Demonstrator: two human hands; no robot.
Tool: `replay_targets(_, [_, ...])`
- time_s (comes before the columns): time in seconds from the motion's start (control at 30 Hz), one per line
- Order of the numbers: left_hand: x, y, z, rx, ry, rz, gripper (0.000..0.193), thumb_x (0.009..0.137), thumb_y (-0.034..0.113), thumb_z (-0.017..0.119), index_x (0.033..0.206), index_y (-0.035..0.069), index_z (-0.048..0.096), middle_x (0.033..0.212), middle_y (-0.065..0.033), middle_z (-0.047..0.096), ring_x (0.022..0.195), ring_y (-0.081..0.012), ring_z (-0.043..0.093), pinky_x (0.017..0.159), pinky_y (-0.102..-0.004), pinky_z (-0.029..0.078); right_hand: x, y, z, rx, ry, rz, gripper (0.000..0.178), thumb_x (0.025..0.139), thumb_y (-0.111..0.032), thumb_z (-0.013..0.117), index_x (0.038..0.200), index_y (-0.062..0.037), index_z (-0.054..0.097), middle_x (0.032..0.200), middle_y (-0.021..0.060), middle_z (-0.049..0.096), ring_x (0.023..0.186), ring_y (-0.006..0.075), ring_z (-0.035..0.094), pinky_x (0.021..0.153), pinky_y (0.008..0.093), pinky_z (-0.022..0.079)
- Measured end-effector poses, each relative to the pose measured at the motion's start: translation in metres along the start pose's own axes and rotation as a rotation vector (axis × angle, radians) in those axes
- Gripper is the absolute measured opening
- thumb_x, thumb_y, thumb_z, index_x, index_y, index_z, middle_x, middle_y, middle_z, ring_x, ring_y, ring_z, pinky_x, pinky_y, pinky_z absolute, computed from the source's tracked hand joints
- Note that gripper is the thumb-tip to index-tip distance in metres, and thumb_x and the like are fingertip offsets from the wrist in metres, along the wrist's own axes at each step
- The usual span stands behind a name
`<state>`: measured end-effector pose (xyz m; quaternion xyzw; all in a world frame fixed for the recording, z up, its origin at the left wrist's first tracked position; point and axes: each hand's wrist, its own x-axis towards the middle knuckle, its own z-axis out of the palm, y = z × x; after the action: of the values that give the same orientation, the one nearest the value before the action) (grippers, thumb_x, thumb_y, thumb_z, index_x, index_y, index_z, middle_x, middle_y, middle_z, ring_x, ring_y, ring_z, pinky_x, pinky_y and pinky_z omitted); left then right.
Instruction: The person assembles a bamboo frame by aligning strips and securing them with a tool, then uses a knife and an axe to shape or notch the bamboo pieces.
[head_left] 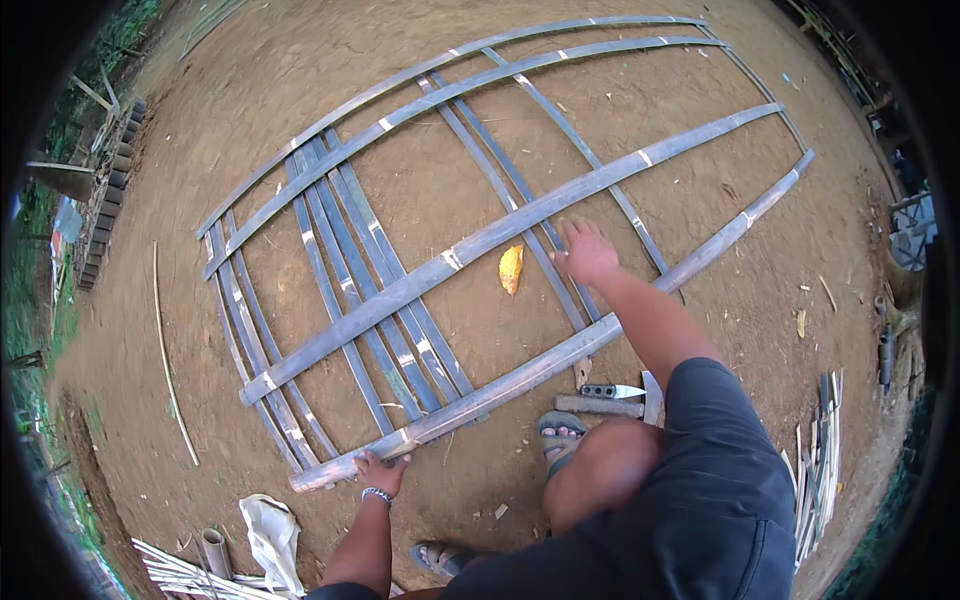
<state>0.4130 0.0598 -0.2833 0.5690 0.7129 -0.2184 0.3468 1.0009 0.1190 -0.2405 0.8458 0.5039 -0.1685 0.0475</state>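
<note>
A lattice of dark bamboo slats lies on the ground, with long lengths crossed by thinner strips. My left hand, a bracelet at its wrist, rests with its fingers apart at the left end of the nearest long bamboo pole. Stretched over the lattice, my right hand is open with spread fingers. It is just nearer to me than the middle long slat, close to two thin cross strips; whether it touches them I cannot tell. Left of it lies a small yellow-orange object.
By my sandalled foot lie a wooden-handled hammer-like tool and a black-handled blade. Split sticks are piled at the right. A white sack and a bamboo tube are at the lower left.
</note>
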Motion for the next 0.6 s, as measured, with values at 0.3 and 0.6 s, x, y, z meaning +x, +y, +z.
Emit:
replay_targets(0.3, [-0.004, 0.005, -0.016, -0.026, -0.115, 0.006, 0.13, 0.074, 0.07, 0.072, 0.153, -0.014, 0.013, 0.157, -0.044, -0.002, 0.151, -0.0507, 0.009, 0.123, -0.0409, 0.016, 0.094, 0.003, -0.002, 0.14, 0.088, 0.246, 0.08, 0.098, -0.059, 0.048, 0.158, -0.0118, 0.027, 0.166, 0.0103, 0.022, 0.153, 0.0282, 0.019, 0.122, 0.0489, 0.025])
replay_targets(0.6, [0.05, -0.049, -0.004, 0.166, -0.19, -0.037, 0.116, 0.08, 0.066, 0.07, 0.151, -0.014, 0.024, 0.158, -0.0405, 0.012, 0.151, -0.0466, 0.016, 0.123, -0.0413, 0.019, 0.101, 0.013, 0.021, 0.151, -0.033, 0.108, 0.082, 0.1, -0.058, 0.043, 0.161, -0.011, 0.016, 0.169, 0.0076, 0.008, 0.156, 0.0258, 0.008, 0.124, 0.0459, 0.022])
